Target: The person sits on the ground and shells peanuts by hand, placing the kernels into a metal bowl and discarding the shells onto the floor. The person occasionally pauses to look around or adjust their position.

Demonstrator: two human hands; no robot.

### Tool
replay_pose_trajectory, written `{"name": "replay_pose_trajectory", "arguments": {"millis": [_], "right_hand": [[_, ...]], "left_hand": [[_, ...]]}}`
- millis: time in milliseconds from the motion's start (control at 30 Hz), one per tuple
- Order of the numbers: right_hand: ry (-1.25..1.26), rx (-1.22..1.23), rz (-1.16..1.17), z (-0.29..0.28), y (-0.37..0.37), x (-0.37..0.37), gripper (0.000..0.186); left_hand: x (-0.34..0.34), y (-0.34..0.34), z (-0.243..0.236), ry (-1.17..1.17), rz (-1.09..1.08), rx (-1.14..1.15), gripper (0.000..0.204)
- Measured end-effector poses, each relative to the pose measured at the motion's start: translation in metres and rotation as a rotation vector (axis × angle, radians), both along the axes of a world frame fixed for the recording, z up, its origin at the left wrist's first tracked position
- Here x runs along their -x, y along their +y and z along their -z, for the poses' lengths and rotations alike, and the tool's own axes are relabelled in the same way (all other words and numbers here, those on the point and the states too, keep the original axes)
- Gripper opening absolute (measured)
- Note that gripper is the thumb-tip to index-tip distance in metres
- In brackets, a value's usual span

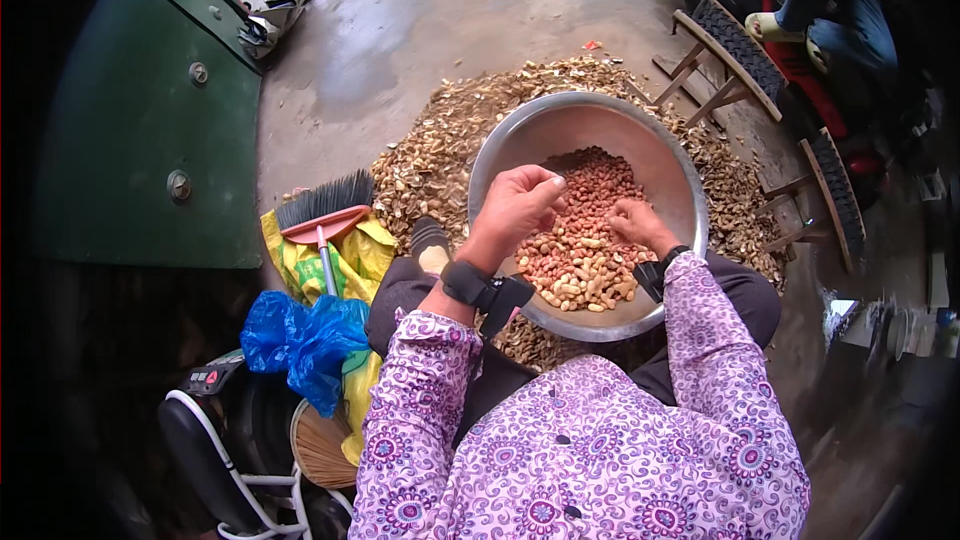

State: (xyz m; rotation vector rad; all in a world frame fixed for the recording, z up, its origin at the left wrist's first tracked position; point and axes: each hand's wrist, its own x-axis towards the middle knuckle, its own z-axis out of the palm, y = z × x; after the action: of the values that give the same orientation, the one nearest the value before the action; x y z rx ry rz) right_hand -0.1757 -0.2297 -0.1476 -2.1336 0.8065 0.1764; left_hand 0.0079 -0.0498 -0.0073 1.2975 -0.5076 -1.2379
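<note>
Peanuts (572, 252) are gathered in a metal basin (672, 170) ringed by shells (440, 155), left hand (520, 205) loosely curled above, right hand (640, 225) half-curled over them, though whether anything is gripped cannot be told.

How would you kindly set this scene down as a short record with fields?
Left hand: raised over the bowl, curled; whether it holds anything is unclear
Right hand: low over the bowl's contents; grip unclear
Bowl: wide, round, metal
Contents: reddish kernels mostly toward the far side, unshelled peanuts toward the near side
Floor: shells spread around the bowl
Person's left: broom, yellow sack, blue bag
</note>
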Motion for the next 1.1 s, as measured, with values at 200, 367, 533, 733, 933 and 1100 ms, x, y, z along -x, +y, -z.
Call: {"name": "replay_pose_trajectory", "arguments": {"millis": [200, 367, 533, 733, 933, 1100], "right_hand": [[-0.277, -0.508, 0.019, -0.109, 0.012, -0.011, 0.013], [-0.297, -0.517, -0.086, -0.151, 0.017, -0.006, 0.022], [-0.344, -0.490, -0.116, -0.144, 0.017, -0.007, 0.028], [-0.363, -0.536, -0.059, -0.150, 0.012, -0.003, 0.023], [-0.314, -0.610, 0.008, -0.142, 0.017, 0.006, 0.018], [-0.341, -0.572, 0.009, -0.133, 0.023, 0.005, 0.019]], "left_hand": [[0.024, -0.016, 0.019, -0.131, 0.120, -0.068, 0.025], [0.034, -0.024, 0.023, 0.085, 0.281, -0.016, 0.026], [0.034, -0.028, 0.023, 0.139, 0.301, 0.003, 0.019], [0.034, -0.034, 0.015, 0.149, 0.231, 0.036, 0.016], [0.038, -0.035, 0.019, 0.165, 0.229, 0.064, 0.015], [0.038, -0.030, 0.016, 0.032, 0.252, 0.055, 0.014]]}}
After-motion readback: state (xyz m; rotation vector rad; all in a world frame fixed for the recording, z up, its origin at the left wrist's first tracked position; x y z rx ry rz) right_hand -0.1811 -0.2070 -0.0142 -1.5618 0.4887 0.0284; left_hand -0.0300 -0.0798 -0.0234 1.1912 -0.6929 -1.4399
